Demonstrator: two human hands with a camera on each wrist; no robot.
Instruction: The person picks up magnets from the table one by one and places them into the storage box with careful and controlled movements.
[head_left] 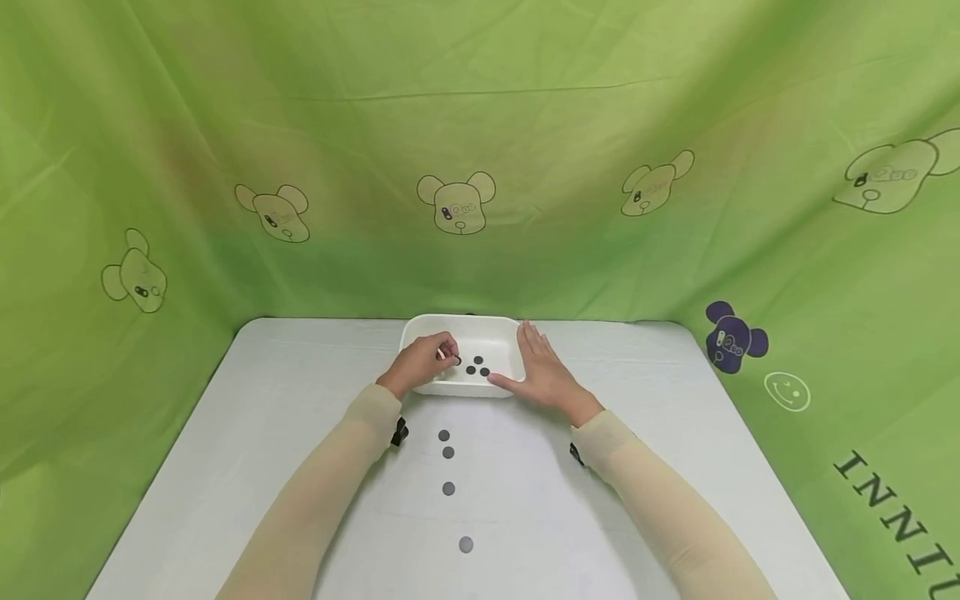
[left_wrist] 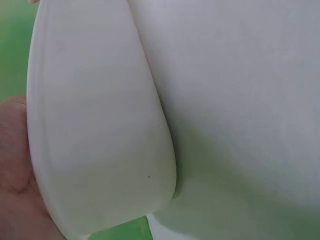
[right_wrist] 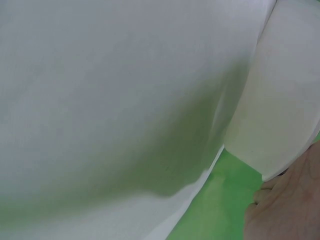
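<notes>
A green curtain (head_left: 360, 275) printed with bear heads stands behind and along both sides of the white table (head_left: 300, 367). Two pale sleeves, left (head_left: 315, 500) and right (head_left: 667, 508), come in from the near edge, where the picture cuts them off. The white tray (head_left: 465, 389) sits at the far side of the table, around the middle.

The right hand (head_left: 546, 379) lies at the tray's right end with fingers extended, thumb over the near rim, grasping no disc. The left hand (head_left: 422, 363) reaches over the tray's left part, pinching a dark disc (head_left: 457, 361) between fingertips.

Three loose discs (head_left: 478, 360) lie together on the tray floor, near its middle. Four discs (head_left: 448, 452) lie outside on the table in a rough line toward the near edge. Judged by those places, the work seems about half done: four outside, three in, one at the fingertips.

The pinched disc is mostly covered, and the left hand hides some tray floor. Both wrist views show the tray's outer wall and part of a hand; neither shows the discs.
</notes>
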